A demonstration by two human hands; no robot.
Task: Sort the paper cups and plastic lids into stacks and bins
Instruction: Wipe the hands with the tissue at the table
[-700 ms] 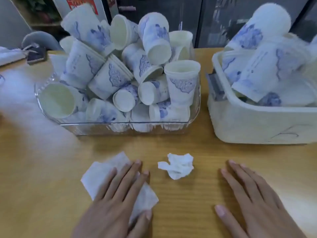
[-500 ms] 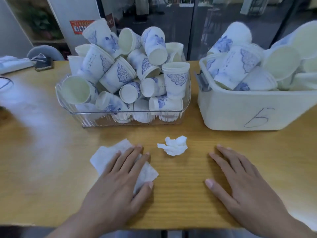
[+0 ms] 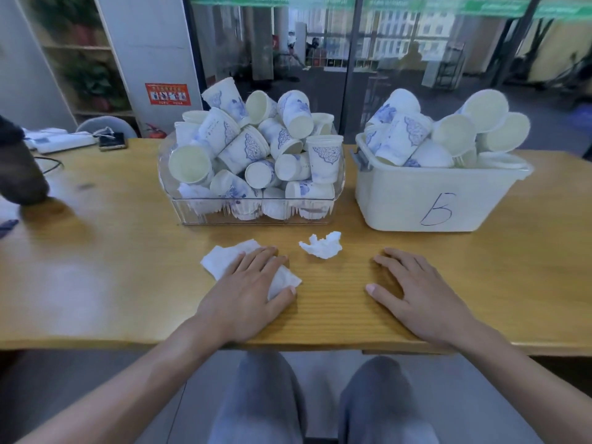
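A clear plastic bin (image 3: 256, 216) in the middle of the table holds a heap of white paper cups with blue patterns (image 3: 253, 149). To its right a white bin marked "B" (image 3: 400, 200) is piled with more cups and round pale lids (image 3: 487, 123). My left hand (image 3: 250, 293) lies flat, fingers apart, on a flat white tissue (image 3: 224, 257). My right hand (image 3: 413, 290) rests palm down on the bare wood, holding nothing. Both hands are in front of the bins, apart from them.
A crumpled white tissue (image 3: 322, 245) lies between my hands and the clear bin. A phone (image 3: 112, 141) and white items (image 3: 61, 142) sit at the far left of the wooden table (image 3: 112, 267). A dark blurred object (image 3: 19, 174) is at the left edge.
The view has pulled back and tilted up, so the bins look farther away and my forearms and knees show. Both hands stay flat in the same places on the table.
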